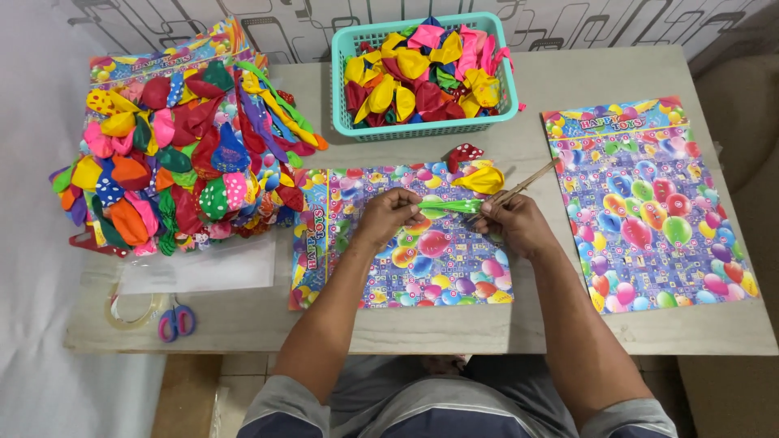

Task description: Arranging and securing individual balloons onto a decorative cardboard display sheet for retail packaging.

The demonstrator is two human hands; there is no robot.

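Green balloon (451,206) stretched between both hands' grips.

Two printed cards (649,203), one basket (422,122), one pair of scissors (176,321), one tape roll (134,312).

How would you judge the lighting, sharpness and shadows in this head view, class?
Head view: even, soft light, no harsh glare on the printed card; the green balloon between left hand and right hand is slightly soft; faint shadows under the forearms; the table edges look nearly straight.
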